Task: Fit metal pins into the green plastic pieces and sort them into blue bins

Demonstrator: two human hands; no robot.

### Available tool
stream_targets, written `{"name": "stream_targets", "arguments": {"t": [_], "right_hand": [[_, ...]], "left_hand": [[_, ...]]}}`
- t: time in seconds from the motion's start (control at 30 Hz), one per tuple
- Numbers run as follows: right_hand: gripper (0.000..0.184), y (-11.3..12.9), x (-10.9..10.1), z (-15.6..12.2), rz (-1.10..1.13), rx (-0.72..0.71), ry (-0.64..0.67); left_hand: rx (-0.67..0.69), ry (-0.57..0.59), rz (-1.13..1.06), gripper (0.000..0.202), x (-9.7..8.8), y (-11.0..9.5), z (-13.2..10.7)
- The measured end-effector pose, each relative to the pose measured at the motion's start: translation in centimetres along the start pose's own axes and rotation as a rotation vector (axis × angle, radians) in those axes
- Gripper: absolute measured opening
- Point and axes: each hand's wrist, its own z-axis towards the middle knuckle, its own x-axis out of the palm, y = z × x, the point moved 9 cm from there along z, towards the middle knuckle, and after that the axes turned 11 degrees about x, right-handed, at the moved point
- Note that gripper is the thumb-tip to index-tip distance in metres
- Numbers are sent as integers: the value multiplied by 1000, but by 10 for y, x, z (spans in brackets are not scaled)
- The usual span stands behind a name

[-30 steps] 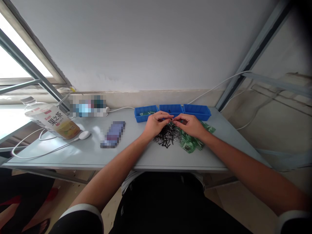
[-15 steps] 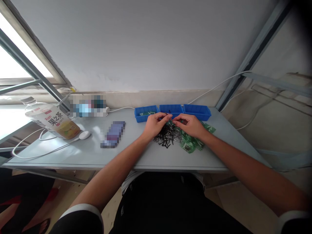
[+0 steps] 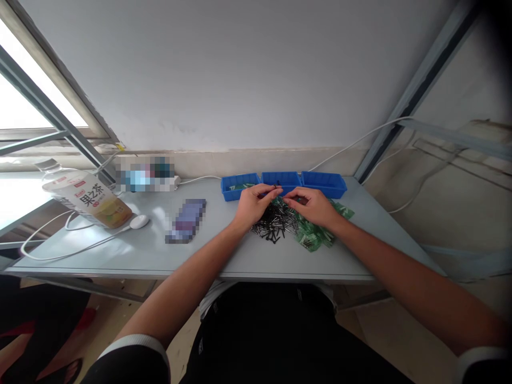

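Both of my hands hover over a heap of small black pins on the grey table. My left hand pinches a small dark piece at its fingertips, raised near the blue trays. My right hand has its fingers curled in a pinch over the pile; what it holds is too small to name. Green packets lie under and beside my right hand. Three blue trays stand in a row just behind my hands.
A tea bottle lies on its side at the far left, beside a white mouse and its cable. A blurred flat object rests mid-table. A power strip and cables run along the back wall. Metal frame posts rise at both sides.
My hands have drawn slightly apart; my left fingertips lifted a little toward the trays. Nothing else has moved.
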Motion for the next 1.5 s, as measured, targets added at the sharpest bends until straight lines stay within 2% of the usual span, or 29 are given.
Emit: {"name": "stream_targets", "arguments": {"t": [0.07,0.23,0.53,0.77,0.9,1.0,1.07,1.23,1.5], "right_hand": [[27,0,1,0,-2,-3,1],[28,-2,2,1,-6,-9,-1],[32,2,0,0,-5,-4,-1],[34,-1,-1,-1,74,17,-16],[48,5,-5,-3,166,-27,-53],[37,12,-8,-4,120,-78,-59],[33,9,-9,-4,97,-60,-70],[34,-8,-9,0,145,63,-67],[39,-19,8,3,292,144,69]], "left_hand": [[50,31,8,25,2,-5,1],[67,56,33,30,2,-8,1],[186,32,79,15,2,-17,-1],[130,63,143,18,4,-12,0],[105,116,219,22,7,-6,-1],[123,199,234,21,15,-3,-3],[147,220,237,21,17,-4,-4],[172,171,230,22,14,-13,-3],[170,105,197,21,10,-20,-2]]}}
